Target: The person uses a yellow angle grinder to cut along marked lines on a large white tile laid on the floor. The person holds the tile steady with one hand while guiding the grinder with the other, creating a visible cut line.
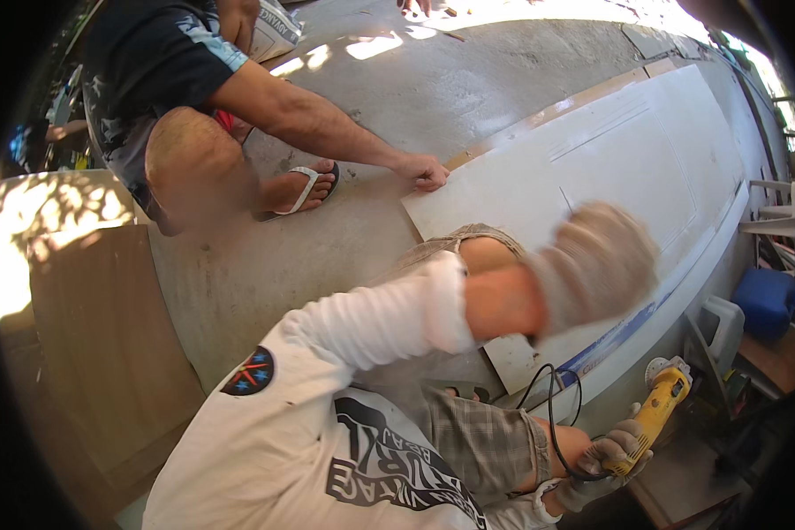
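My left hand wears a grey knit glove and is smeared by motion above a large white panel. I cannot make out its fingers, nor whether it touches the surface. Straight lines like those of a panelled door run along the white panel. My right hand, also gloved, grips a yellow angle grinder off the panel's near right side. The grinder's pale disc points up and away from me. A black cord loops from the tool beside my knee.
A crouching co-worker's bare hand rests at the panel's left corner. Brown boards lie at the left. On the right are a blue container, a white jug and a white plastic chair. Concrete floor surrounds the panel.
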Demonstrator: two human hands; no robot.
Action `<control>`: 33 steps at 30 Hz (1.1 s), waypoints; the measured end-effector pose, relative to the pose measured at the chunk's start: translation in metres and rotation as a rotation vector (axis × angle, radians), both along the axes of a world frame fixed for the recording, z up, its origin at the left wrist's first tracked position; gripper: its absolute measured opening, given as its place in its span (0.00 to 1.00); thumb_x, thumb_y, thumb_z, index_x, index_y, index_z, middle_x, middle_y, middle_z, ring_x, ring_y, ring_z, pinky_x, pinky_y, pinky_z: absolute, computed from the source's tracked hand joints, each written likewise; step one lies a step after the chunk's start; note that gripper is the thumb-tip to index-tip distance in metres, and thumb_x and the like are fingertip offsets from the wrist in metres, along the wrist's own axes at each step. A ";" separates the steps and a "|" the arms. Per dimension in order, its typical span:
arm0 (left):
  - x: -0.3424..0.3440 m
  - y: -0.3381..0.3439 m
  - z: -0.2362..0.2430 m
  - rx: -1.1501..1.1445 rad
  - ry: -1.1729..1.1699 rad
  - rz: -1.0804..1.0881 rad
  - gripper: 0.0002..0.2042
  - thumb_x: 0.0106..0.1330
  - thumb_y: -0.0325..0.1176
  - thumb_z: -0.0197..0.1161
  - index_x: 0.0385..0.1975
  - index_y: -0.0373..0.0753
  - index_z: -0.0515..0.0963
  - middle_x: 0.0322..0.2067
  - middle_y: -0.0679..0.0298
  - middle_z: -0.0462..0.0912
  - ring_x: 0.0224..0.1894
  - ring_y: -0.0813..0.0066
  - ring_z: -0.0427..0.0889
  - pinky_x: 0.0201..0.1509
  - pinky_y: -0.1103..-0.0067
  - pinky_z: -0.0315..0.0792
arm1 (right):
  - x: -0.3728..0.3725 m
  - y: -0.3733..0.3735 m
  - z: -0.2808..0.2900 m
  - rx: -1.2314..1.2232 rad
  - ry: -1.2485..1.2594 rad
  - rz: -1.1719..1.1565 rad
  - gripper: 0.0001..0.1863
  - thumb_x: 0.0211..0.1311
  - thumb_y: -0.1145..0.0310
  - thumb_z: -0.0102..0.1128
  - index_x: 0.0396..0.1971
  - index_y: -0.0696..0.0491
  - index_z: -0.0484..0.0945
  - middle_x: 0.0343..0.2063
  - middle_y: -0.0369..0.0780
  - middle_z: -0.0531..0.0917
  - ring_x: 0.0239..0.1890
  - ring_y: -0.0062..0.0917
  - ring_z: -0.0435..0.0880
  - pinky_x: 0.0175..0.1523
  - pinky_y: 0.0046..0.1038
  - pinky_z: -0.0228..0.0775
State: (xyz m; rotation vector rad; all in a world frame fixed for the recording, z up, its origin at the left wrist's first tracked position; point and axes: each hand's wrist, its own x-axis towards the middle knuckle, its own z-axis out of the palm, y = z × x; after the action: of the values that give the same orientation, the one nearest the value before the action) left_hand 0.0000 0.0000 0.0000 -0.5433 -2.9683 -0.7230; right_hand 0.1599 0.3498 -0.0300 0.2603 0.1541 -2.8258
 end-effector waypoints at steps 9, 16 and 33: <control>-0.006 0.199 -0.091 0.092 -0.392 -0.367 0.16 0.65 0.46 0.71 0.49 0.48 0.92 0.43 0.63 0.93 0.43 0.59 0.91 0.37 0.53 0.78 | -0.009 0.011 0.010 0.088 -0.243 -0.109 0.41 0.79 0.58 0.61 0.80 0.63 0.53 0.52 0.41 0.79 0.49 0.27 0.82 0.55 0.34 0.78; 0.001 0.191 -0.045 0.542 -0.526 -0.361 0.22 0.65 0.48 0.71 0.48 0.36 0.90 0.41 0.47 0.92 0.40 0.50 0.92 0.41 0.55 0.81 | -0.010 -0.021 0.055 1.252 -0.290 -0.123 0.33 0.78 0.57 0.61 0.73 0.63 0.67 0.45 0.41 0.85 0.41 0.27 0.86 0.45 0.26 0.81; 0.006 0.193 -0.041 1.899 -1.289 0.053 0.25 0.62 0.38 0.77 0.55 0.36 0.78 0.44 0.61 0.84 0.45 0.68 0.84 0.52 0.70 0.80 | 0.015 -0.049 0.008 1.212 0.037 0.128 0.35 0.62 0.55 0.76 0.62 0.62 0.79 0.41 0.40 0.89 0.43 0.27 0.89 0.52 0.29 0.81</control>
State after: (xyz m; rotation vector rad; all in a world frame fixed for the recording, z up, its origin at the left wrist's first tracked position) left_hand 0.0057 0.1934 -0.0406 0.3360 -0.9448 -3.7128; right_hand 0.1745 0.3004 -0.0216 0.4030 1.7774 -2.2334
